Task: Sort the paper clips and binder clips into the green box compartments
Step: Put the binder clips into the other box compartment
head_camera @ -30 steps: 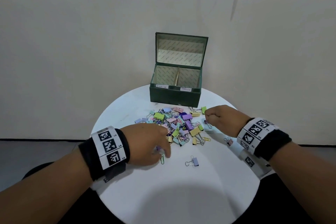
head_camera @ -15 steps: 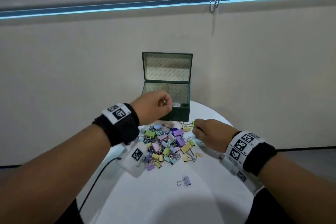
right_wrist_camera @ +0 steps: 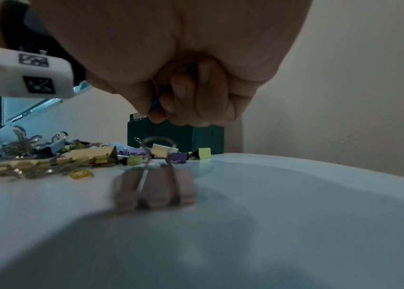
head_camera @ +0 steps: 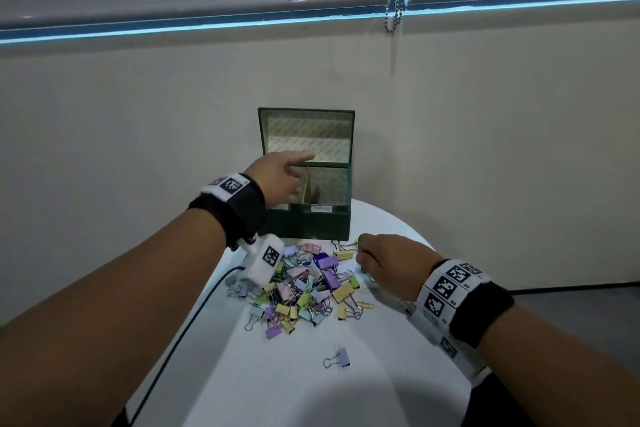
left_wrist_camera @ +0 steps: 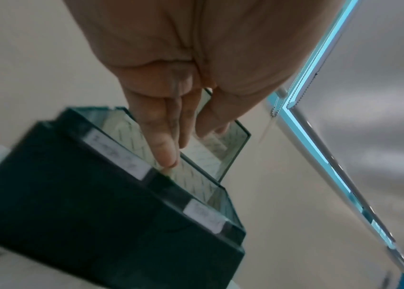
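Note:
The green box (head_camera: 311, 222) stands open at the table's far edge, lid upright, with a divider (head_camera: 306, 184) splitting it in two. My left hand (head_camera: 304, 175) hovers over its left compartment with straight fingers (left_wrist_camera: 168, 156) pointing down into the box (left_wrist_camera: 72, 195), and nothing shows in it. A heap of pastel binder clips and paper clips (head_camera: 304, 284) lies in front of the box. At the heap's right edge, my right hand (head_camera: 362, 258) is curled, and in the right wrist view it (right_wrist_camera: 161, 109) pinches a small blue clip (right_wrist_camera: 155, 102).
The round white table (head_camera: 311, 392) ends close behind the box at a beige wall. A lone lilac binder clip (head_camera: 341, 357) lies nearer to me. A pink binder clip (right_wrist_camera: 156, 187) lies under my right wrist. A dark cable (head_camera: 194, 319) runs off the table's left edge.
My left hand rose from the table beside the heap to the box's left compartment, and its fingers straightened. My right hand stayed curled at the heap's right edge.

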`<state>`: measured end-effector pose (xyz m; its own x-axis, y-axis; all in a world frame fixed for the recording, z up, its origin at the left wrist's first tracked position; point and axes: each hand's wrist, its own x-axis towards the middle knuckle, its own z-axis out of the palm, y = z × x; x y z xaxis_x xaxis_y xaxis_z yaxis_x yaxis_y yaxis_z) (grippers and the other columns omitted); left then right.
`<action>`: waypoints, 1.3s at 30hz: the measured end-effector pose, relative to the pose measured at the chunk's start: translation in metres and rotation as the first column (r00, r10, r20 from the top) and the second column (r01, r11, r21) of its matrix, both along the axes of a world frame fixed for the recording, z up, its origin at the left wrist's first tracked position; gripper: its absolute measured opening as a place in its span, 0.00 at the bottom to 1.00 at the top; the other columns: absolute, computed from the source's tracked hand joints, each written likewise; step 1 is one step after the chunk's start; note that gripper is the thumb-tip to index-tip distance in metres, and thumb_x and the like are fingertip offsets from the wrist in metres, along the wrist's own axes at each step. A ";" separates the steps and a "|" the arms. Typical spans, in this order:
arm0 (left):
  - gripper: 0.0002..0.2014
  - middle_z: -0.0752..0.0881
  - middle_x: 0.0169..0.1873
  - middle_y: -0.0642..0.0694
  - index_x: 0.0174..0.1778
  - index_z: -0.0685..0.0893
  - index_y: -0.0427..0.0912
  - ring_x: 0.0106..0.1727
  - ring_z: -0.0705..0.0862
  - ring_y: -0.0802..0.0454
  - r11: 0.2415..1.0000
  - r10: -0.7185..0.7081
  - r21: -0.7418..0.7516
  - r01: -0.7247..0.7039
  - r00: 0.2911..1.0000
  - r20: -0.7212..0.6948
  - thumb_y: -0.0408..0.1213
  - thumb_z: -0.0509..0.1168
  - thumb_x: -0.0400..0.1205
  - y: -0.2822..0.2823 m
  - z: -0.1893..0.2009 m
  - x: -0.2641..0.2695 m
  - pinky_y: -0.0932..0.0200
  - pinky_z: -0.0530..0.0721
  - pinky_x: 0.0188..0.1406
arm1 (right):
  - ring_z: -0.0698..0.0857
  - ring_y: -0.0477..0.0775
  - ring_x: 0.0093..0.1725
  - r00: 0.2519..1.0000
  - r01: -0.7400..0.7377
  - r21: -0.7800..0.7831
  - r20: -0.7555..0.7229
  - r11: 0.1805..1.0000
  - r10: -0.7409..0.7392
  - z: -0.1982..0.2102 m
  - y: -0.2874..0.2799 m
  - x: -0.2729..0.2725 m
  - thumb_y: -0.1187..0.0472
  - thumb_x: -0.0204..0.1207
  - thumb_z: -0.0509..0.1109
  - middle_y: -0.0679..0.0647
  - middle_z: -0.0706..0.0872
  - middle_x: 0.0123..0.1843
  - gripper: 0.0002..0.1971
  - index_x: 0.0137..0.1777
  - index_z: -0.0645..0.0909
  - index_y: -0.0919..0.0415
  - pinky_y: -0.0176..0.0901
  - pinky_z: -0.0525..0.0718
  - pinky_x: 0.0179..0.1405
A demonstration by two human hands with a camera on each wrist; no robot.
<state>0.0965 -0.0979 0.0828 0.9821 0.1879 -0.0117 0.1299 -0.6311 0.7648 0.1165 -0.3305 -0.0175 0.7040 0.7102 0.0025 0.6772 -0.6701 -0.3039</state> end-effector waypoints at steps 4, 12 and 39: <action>0.21 0.84 0.63 0.54 0.67 0.83 0.61 0.60 0.83 0.53 0.908 -0.002 0.419 -0.001 1.000 0.006 0.31 0.61 0.85 0.025 -0.016 -0.040 0.55 0.80 0.65 | 0.79 0.52 0.38 1.000 0.006 -0.033 0.000 0.999 -0.006 0.000 0.001 0.002 0.51 0.86 0.54 0.48 0.81 0.36 0.13 0.40 0.70 0.52 0.49 0.79 0.42; 0.21 0.78 0.66 0.53 0.76 0.71 0.56 0.61 0.81 0.52 0.809 0.036 0.587 0.030 0.994 -0.100 0.45 0.60 0.86 0.044 -0.063 -0.095 0.54 0.80 0.63 | 0.78 0.51 0.37 0.996 0.009 -0.003 -0.084 1.000 -0.009 0.029 0.017 0.001 0.52 0.86 0.58 0.47 0.81 0.36 0.14 0.38 0.71 0.51 0.44 0.76 0.38; 0.10 0.78 0.57 0.50 0.56 0.87 0.60 0.61 0.78 0.50 0.786 -0.079 0.585 0.201 0.971 -0.227 0.51 0.70 0.79 0.044 -0.075 -0.092 0.52 0.81 0.61 | 0.80 0.43 0.43 0.998 -0.065 -0.408 -0.030 0.911 0.057 0.043 0.020 -0.017 0.50 0.77 0.73 0.43 0.86 0.47 0.08 0.53 0.86 0.50 0.33 0.75 0.42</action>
<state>0.0048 -0.0542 0.0078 0.9895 0.0768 -0.1221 0.1000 -0.9754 0.1965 0.0995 -0.3104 0.0258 0.6566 0.6883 -0.3084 0.7178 -0.6958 -0.0246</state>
